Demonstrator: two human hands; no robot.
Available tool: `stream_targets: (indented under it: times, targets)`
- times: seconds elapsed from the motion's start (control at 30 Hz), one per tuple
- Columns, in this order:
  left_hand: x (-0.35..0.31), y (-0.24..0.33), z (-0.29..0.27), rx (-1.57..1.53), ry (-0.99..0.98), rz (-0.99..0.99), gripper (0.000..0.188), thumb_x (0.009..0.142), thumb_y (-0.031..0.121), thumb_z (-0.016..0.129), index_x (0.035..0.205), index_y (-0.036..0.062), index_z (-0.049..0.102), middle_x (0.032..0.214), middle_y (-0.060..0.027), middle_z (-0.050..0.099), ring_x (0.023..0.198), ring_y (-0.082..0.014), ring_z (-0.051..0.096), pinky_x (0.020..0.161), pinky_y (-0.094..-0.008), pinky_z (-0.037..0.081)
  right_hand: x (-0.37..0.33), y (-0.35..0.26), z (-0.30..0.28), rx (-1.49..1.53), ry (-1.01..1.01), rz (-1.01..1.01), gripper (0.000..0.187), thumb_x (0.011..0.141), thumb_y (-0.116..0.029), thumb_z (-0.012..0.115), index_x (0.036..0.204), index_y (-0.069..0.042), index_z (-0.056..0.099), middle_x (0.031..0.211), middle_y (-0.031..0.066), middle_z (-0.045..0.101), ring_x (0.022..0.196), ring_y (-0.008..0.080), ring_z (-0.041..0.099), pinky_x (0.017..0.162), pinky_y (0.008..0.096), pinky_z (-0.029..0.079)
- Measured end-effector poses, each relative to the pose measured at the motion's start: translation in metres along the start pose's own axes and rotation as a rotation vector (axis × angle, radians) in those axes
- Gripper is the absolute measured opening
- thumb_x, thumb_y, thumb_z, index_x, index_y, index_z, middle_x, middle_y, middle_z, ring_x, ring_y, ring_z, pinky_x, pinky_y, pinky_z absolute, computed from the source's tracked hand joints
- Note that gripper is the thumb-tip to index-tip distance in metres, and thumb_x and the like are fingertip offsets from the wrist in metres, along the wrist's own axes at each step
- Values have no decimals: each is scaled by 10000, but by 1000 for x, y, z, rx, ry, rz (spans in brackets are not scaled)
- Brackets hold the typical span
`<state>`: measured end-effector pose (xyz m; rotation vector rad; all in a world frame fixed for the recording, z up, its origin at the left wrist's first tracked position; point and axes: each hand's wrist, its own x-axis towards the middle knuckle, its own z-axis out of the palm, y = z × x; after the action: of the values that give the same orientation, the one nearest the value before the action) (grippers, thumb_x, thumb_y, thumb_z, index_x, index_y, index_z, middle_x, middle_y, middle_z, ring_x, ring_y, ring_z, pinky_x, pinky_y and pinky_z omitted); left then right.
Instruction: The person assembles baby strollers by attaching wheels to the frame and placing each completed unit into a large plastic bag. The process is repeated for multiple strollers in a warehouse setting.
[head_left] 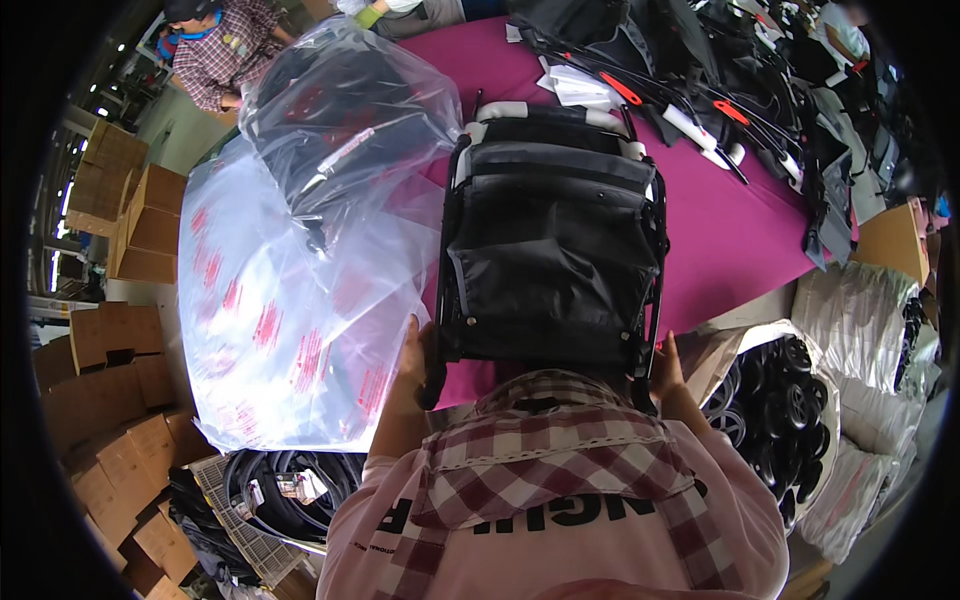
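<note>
In front of me on the magenta tabletop lies a folded stroller frame. Black fabric covers its middle, dark side rails run along both edges, and a pale-wrapped bar crosses its far end. My left hand grips the near left side of this frame, its fingers partly hidden by the rail. On the near right corner, my right hand is closed around the other rail, one finger or thumb pointing up along it. Left of the frame, clear plastic bags with red print lie spread flat.
A black item in clear plastic lies at the far left, near a person in a checkered shirt. Black fabric pieces and orange-marked rods crowd the far right. Black wheels fill a sack at right. Cardboard boxes stand left.
</note>
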<state>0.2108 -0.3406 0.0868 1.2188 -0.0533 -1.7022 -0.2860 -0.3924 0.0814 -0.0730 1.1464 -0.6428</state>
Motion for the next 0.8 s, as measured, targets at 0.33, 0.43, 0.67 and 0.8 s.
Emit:
stream_targets:
  times: [0.33, 0.43, 0.67, 0.8]
  targets:
    - [-75, 49, 69, 136, -120, 196, 733, 937, 661, 360, 1220, 22, 584, 902, -54, 660, 789, -172, 604, 715, -308, 482, -68, -15, 43, -178, 99, -474, 877, 786, -824, 415, 1293, -123, 557, 1089, 42, 659, 930, 185, 627, 791, 364, 505]
    - [-80, 25, 21, -80, -266, 97, 870, 914, 705, 325, 1420, -1, 375, 1320, -123, 548, 1148, -233, 553, 978, -331, 429, -69, 10, 31, 98, -392, -265, 788, 806, -792, 439, 1194, -126, 596, 989, 37, 662, 797, 152, 623, 665, 325, 511]
    - [-87, -55, -33, -126, -231, -36, 779, 852, 755, 372, 1364, 174, 455, 1315, -47, 543, 1221, -239, 470, 1069, -456, 294, -71, 107, -28, 352, -457, -33, 847, 736, -851, 443, 1226, -162, 503, 1129, 69, 562, 1037, 233, 493, 928, 439, 372]
    - [-86, -82, -76, -280, -369, -71, 833, 833, 764, 378, 1401, 155, 392, 1354, -43, 501, 1253, -232, 434, 1097, -407, 272, -85, 110, -24, 186, -352, -9, 1021, 687, -893, 435, 1395, -160, 386, 1340, 78, 468, 1263, 286, 369, 1099, 498, 211]
